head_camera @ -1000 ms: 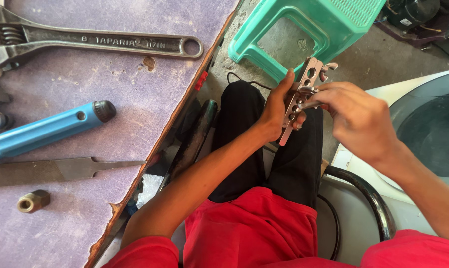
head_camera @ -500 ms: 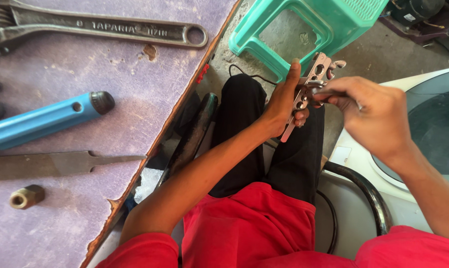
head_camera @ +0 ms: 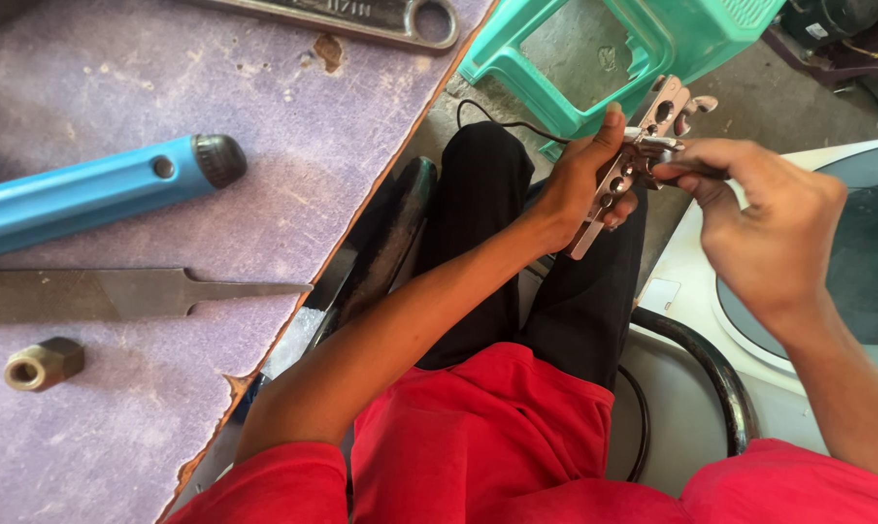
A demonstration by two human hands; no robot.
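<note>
File lies on table, between tube and nut

Left hand and right hand both clenched, meeting.

left hand grips metal flaring bar | right hand pinches its handle

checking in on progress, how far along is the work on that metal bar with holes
Midway, apparently. Done: left hand grips the silver perforated metal clamp bar above the lap. In hand: right hand pinches a small part at the bar's top. Left: flat grey metal file and brass hex nut lie untouched.
</note>
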